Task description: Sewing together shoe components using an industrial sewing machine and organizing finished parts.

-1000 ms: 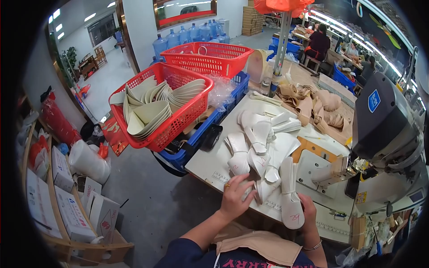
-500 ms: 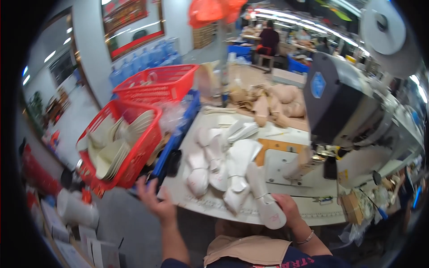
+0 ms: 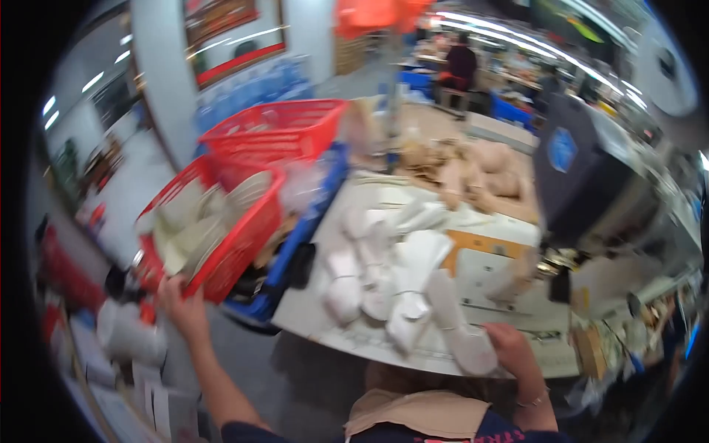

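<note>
At the near end of a red basket (image 3: pixel 240 258) filled with stacked off-white sheet pieces (image 3: pixel 196 232), my left hand (image 3: pixel 185 303) closes its fingers on the rim; blur softens the grip. My right hand (image 3: pixel 512 347) lies at the table's front edge, fingers stretched loosely, beside the rounded end of a tied bundle of white sole-shaped pieces (image 3: pixel 473 351). I see no object in that hand; its thumb is hard to make out. To its left lie several similar bundles (image 3: pixel 408 310), pinched at the waist by bands.
The white table (image 3: pixel 310 314) carries beige padded pieces (image 3: pixel 491 170) at the back. A dark-headed sewing machine (image 3: pixel 583 170) stands right. Under the red basket is a blue crate (image 3: pixel 284 277); another red basket (image 3: pixel 273 133) sits behind. A person (image 3: pixel 461 63) sits farther off.
My left hand has moved left and up from the table corner to the red basket, which has shifted slightly over the blue crate. My right hand stays beside the bundle. The view has swung left.
</note>
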A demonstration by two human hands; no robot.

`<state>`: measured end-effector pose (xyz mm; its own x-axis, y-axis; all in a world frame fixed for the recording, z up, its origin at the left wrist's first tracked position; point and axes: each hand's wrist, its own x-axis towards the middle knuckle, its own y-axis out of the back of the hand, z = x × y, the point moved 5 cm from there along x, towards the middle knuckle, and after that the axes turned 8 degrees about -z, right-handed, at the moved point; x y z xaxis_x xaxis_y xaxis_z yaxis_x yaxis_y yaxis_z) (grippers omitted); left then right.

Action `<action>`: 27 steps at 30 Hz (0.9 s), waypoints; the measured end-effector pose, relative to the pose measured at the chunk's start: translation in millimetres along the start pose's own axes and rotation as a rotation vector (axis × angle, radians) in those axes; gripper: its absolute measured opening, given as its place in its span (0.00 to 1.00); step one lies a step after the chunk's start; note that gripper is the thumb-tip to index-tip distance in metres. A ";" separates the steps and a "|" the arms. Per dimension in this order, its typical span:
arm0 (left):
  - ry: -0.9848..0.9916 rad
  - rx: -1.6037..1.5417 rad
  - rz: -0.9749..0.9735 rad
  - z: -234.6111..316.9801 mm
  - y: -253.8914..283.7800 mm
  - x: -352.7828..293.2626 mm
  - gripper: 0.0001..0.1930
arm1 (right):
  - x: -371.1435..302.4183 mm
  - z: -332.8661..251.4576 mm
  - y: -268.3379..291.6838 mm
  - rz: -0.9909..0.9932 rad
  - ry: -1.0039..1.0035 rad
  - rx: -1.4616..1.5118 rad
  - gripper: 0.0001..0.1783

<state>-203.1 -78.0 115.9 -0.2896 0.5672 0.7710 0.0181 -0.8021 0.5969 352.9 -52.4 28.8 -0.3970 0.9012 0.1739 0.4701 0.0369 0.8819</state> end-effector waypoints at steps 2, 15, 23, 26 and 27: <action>-0.179 -0.006 0.116 1.8 2.7 20.0 0.14 | -0.1 -10.5 21.6 0.056 -0.044 -0.119 0.18; -0.166 -0.251 0.394 -32.8 56.9 122.2 0.08 | 233.3 -191.6 -70.1 -0.349 0.619 0.021 0.16; -0.059 -0.451 0.429 -68.8 91.5 137.6 0.06 | 314.3 -261.7 -152.6 -0.275 0.838 0.087 0.13; -0.163 -0.404 0.455 -64.4 105.9 135.0 0.05 | 338.2 -291.2 -157.2 -0.110 0.832 0.075 0.18; -0.169 -0.401 0.435 -62.5 105.2 129.5 0.05 | 341.5 -293.3 -149.8 0.020 0.816 0.027 0.21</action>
<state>-298.5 -100.7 264.7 -0.1801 0.1679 0.9692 -0.2706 -0.9558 0.1153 -84.3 123.2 84.7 -0.8326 0.3039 0.4630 0.4978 0.0443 0.8662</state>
